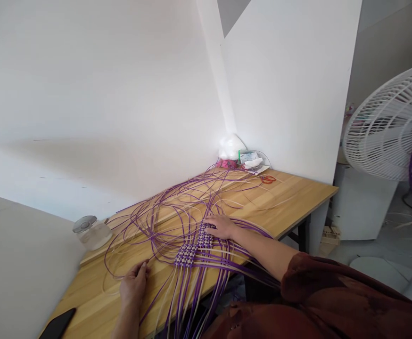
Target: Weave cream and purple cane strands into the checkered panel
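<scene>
The left hand point(134, 282) is nearest, over the desk point(298, 193), its grip closed, thumb and forefinger together on a thin strand point(155, 256) that runs toward the woven piece point(185, 255). That piece, a purple-and-beige checked weave, lies on the desk to the right of this grip, apart from it. A little farther on, the right hand point(222, 227) rests over the weave's far part, fingers laid across it; whether its grip pinches anything I cannot tell.

Close by, loose strands point(192, 287) fan from the weave over the desk's near edge, and others pass beneath the right forearm. A dark, flat phone-like object point(58, 325) lies at the near left corner. Beyond the left hand stands a clear lidded jar point(94, 234), and long loops of strand crowd the desk between it and the weave. Past them lie orange-handled scissors point(268, 179), a pink bundle point(228, 164) and a white bag point(231, 147) by the wall. A white fan point(386, 122) stands to the right.

The phone-like object is cut off by the lower edge, and the fan by the right edge. The right hand covers part of the weave; the left fingertips are small, and the clutter beside the white bag is hard to make out
</scene>
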`<state>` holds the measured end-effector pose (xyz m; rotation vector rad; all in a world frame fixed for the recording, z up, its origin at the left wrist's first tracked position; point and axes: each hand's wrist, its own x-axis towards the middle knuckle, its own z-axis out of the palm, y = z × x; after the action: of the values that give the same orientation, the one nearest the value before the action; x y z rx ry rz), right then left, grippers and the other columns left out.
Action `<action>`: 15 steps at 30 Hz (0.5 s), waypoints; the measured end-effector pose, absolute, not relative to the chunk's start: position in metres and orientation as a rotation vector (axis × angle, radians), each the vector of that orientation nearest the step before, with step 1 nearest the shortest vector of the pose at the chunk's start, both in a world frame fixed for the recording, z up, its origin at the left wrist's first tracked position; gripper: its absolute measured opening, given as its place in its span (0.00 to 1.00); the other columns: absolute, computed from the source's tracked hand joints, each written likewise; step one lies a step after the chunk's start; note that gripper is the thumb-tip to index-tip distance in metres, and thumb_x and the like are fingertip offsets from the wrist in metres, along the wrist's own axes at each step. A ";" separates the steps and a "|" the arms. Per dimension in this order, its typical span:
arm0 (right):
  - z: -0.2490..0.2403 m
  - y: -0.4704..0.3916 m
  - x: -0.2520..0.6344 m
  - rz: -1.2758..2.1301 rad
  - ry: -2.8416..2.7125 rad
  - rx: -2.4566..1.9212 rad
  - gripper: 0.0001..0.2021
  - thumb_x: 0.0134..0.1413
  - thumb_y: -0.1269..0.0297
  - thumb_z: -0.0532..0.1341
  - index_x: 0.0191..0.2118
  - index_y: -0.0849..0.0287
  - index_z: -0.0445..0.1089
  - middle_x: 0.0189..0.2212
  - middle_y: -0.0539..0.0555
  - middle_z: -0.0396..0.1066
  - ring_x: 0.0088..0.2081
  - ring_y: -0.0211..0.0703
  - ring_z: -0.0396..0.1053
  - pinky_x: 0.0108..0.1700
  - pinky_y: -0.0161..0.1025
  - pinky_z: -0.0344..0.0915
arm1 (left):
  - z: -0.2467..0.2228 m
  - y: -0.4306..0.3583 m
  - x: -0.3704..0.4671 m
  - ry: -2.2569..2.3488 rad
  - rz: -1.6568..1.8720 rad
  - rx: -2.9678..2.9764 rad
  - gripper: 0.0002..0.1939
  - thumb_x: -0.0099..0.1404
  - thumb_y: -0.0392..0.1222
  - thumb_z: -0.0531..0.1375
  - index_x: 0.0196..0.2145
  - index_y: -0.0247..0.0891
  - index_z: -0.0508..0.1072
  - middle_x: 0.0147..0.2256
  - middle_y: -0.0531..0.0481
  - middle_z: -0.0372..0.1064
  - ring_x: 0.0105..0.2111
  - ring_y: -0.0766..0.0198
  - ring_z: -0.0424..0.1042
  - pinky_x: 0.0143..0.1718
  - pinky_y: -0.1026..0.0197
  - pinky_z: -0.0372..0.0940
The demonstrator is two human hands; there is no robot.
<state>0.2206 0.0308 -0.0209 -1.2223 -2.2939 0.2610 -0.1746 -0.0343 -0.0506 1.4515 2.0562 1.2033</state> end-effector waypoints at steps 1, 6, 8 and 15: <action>-0.021 0.031 0.221 0.260 -2.295 -1.225 0.26 0.61 0.46 0.53 0.59 0.52 0.69 0.61 0.57 0.65 0.61 0.57 0.62 0.62 0.57 0.57 | -0.050 -0.034 -0.175 2.062 1.204 1.444 0.33 0.54 0.61 0.55 0.47 0.34 0.77 0.31 0.46 0.77 0.30 0.55 0.74 0.38 0.53 0.66; -0.021 0.033 0.220 0.252 -2.302 -1.225 0.26 0.61 0.45 0.54 0.59 0.51 0.69 0.61 0.55 0.66 0.61 0.55 0.62 0.62 0.56 0.57 | -0.050 -0.033 -0.176 2.089 1.203 1.403 0.32 0.52 0.61 0.56 0.46 0.36 0.78 0.31 0.46 0.78 0.31 0.54 0.74 0.37 0.53 0.66; -0.022 0.034 0.220 0.244 -2.306 -1.220 0.26 0.61 0.45 0.53 0.59 0.51 0.69 0.60 0.55 0.66 0.61 0.55 0.63 0.62 0.56 0.58 | -0.050 -0.032 -0.177 2.091 1.188 1.397 0.32 0.53 0.61 0.56 0.47 0.36 0.78 0.32 0.46 0.78 0.31 0.54 0.75 0.37 0.53 0.66; -0.022 0.032 0.220 0.235 -2.310 -1.222 0.27 0.61 0.44 0.53 0.59 0.53 0.69 0.60 0.56 0.66 0.60 0.56 0.64 0.61 0.56 0.58 | -0.048 -0.033 -0.177 2.069 1.194 1.368 0.33 0.52 0.61 0.57 0.47 0.36 0.78 0.32 0.46 0.78 0.31 0.55 0.75 0.38 0.53 0.66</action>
<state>0.2200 0.0321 -0.0220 -1.2216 -2.3099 0.2351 -0.1765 -0.0332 -0.0483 1.3683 2.0687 1.1937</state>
